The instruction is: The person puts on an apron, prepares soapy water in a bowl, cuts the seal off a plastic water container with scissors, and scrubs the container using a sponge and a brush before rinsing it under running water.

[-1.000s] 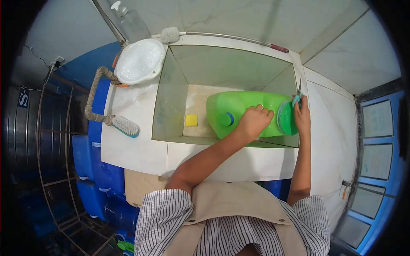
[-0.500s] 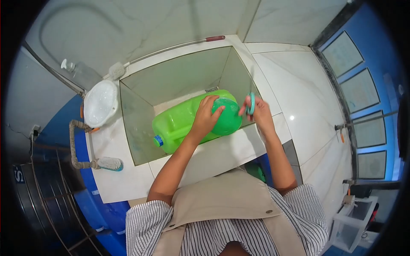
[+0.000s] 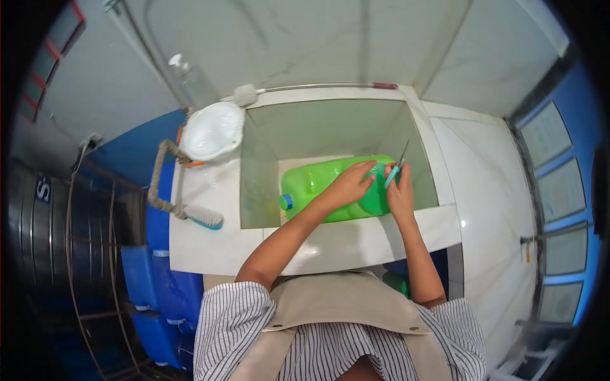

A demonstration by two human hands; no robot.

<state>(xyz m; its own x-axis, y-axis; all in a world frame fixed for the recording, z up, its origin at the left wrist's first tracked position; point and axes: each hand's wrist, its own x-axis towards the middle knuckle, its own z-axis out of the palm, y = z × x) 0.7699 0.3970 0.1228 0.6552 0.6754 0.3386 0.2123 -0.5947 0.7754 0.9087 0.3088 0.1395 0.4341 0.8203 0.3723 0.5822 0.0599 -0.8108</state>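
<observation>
From my end of the feed, I have the right hand (image 3: 399, 190) closed around turquoise-handled scissors (image 3: 392, 176), its fingers bent over the handles and the blade pointing up and away. My left hand (image 3: 351, 183) is partly open, thumb apart from the fingers, laid on the green jug (image 3: 311, 181). I can't make out whether its fingertips pinch anything.

The jug lies on its side directly under the left hand, inside the sunken basin (image 3: 337, 127). Its darker green end (image 3: 375, 195) sits between my two hands, and its blue cap (image 3: 285, 202) is out to the left of the left hand.

Beyond both hands, a long-handled brush (image 3: 324, 86) rests along the basin's far edge. Farther left of the left hand, on the white counter (image 3: 318, 247), I see a scrub brush (image 3: 205, 217), with a white bowl (image 3: 216, 130) and a pump bottle (image 3: 190, 79) farther forward. Lower left of that hand, below the counter, are blue containers (image 3: 143, 273).
</observation>
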